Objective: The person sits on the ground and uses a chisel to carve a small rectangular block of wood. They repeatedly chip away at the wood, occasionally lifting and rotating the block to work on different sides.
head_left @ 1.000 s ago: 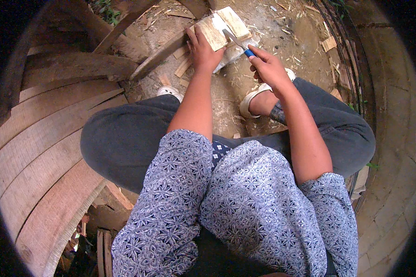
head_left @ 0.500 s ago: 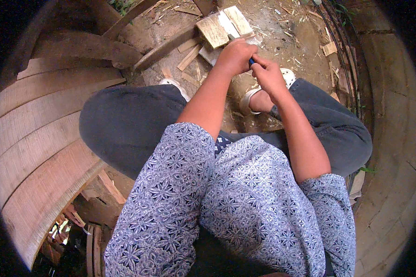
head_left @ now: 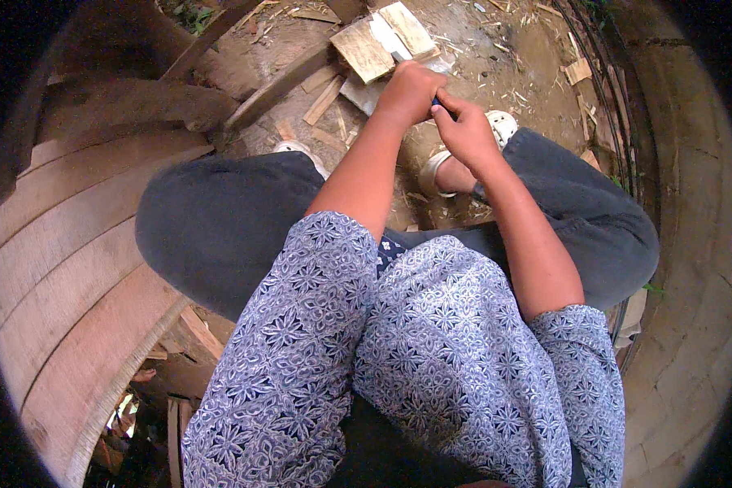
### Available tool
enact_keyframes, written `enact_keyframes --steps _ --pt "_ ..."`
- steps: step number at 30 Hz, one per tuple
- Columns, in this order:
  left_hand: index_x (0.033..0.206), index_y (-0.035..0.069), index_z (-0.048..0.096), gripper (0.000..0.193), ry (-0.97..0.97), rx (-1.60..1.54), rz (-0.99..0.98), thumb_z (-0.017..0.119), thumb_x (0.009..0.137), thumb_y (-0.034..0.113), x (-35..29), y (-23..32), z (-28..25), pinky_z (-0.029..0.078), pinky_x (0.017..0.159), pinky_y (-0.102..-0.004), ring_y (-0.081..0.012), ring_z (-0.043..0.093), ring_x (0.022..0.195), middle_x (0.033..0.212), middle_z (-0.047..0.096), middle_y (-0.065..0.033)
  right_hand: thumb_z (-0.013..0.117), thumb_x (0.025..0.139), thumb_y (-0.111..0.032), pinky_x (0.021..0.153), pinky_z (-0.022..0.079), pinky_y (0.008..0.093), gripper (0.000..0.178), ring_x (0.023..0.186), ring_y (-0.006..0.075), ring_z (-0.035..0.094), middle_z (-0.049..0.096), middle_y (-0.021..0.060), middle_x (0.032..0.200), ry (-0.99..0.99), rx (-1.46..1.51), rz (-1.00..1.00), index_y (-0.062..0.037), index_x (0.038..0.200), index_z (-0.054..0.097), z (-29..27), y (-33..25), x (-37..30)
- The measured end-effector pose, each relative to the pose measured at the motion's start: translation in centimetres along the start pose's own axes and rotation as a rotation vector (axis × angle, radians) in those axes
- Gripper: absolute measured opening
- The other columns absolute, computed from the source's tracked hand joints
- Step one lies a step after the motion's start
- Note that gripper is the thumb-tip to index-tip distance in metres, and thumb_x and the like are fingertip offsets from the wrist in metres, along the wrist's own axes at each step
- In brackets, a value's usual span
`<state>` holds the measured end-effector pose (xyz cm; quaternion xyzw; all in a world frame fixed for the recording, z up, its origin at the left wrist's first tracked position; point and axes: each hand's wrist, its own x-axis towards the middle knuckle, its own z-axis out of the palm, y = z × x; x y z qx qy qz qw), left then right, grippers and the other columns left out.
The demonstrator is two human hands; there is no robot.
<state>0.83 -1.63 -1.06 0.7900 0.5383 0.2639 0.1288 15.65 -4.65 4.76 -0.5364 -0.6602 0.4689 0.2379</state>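
Both hands grip one slim blue-handled tool (head_left: 436,102), most of which is hidden inside my fingers. Toward the far end, my left hand (head_left: 411,93) is wrapped round it, with a small grey metal part (head_left: 397,57) showing beyond the knuckles. My right hand (head_left: 467,132) closes on the blue end, just behind and to the right of the left one. The metal part reaches the near right edge of a pale wooden piece (head_left: 362,50). Beside it lies a second pale wooden piece (head_left: 408,31), with a white strip (head_left: 389,39) between them. The tool's exact kind cannot be made out.
Beneath the wood is a greyish slab (head_left: 361,95). Wood shavings and offcuts (head_left: 324,101) litter the dirt floor. Curved planks (head_left: 81,244) rise on the left, a plank wall (head_left: 691,203) on the right, with dark cables (head_left: 602,65) along it. My white clogs (head_left: 503,126) flank the work.
The whole view has shifted slightly, so the wood and hands sit a little farther up and left. Both hands keep the same grip on the tool.
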Motion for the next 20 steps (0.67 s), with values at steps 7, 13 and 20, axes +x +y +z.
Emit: enact_keyframes --steps 7,13,20 --pt "0.070 0.013 0.063 0.009 0.056 0.014 0.051 0.068 0.068 0.021 0.1 -0.4 0.4 0.048 0.078 -0.0416 -0.0285 0.066 0.080 0.073 0.066 -0.0075 0.060 0.088 -0.021 0.086 0.051 0.0445 0.029 0.098 0.0424 0.065 0.067 0.0254 0.102 -0.011 -0.100 0.031 -0.0089 0.114 0.066 -0.3 -0.5 0.1" --pt "0.072 0.014 0.066 0.011 -0.044 0.122 -0.029 0.073 0.065 0.020 0.5 -1.6 0.0 0.048 0.084 -0.0419 -0.0286 0.067 0.083 0.077 0.069 -0.0073 0.060 0.089 -0.024 0.085 0.051 0.0462 0.030 0.097 0.0437 0.064 0.067 0.0244 0.101 -0.001 -0.130 -0.005 -0.0094 0.115 0.066 0.5 -0.6 1.2" --pt "0.073 0.014 0.067 0.018 -0.039 0.059 -0.045 0.077 0.060 0.022 -0.1 1.2 0.9 0.049 0.089 -0.0413 -0.0293 0.069 0.086 0.078 0.070 -0.0109 0.062 0.088 -0.024 0.088 0.051 0.0456 0.033 0.100 0.0390 0.066 0.069 0.0215 0.104 -0.036 -0.118 0.031 -0.0129 0.119 0.066 -0.9 0.7 -0.5"
